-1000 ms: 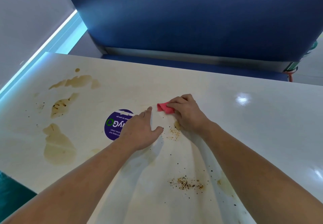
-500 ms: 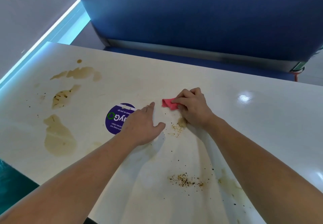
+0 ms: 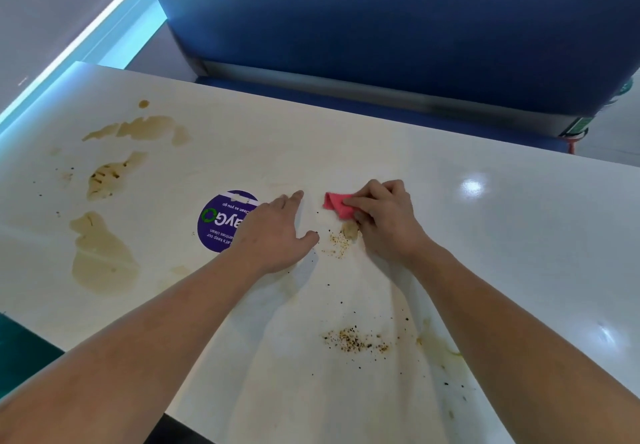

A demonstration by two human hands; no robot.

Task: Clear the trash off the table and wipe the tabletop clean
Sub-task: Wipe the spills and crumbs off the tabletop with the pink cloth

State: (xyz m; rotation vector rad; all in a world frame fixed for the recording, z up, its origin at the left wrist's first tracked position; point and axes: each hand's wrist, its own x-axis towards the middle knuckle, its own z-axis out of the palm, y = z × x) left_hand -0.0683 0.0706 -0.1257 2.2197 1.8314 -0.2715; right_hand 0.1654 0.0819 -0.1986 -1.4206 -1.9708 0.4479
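Note:
My right hand (image 3: 384,222) presses a small folded pink cloth (image 3: 334,204) onto the white tabletop (image 3: 519,253), fingers curled over it. Just below the cloth lie a small brown smear and a scatter of crumbs (image 3: 341,239). My left hand (image 3: 273,232) rests flat on the table, fingers apart, holding nothing, partly covering a round purple sticker (image 3: 218,225). A second patch of crumbs (image 3: 356,339) lies nearer to me. Brown liquid stains (image 3: 100,256) spread over the left part of the table.
A blue padded bench seat (image 3: 398,28) stands behind the table's far edge. A wall with a lit strip (image 3: 86,38) runs along the left. A yellowish smear (image 3: 436,343) lies near my right forearm.
My right hand has slid the pink cloth slightly away from me and to the right. The left hand has stayed flat by the sticker. The view has shifted a little.

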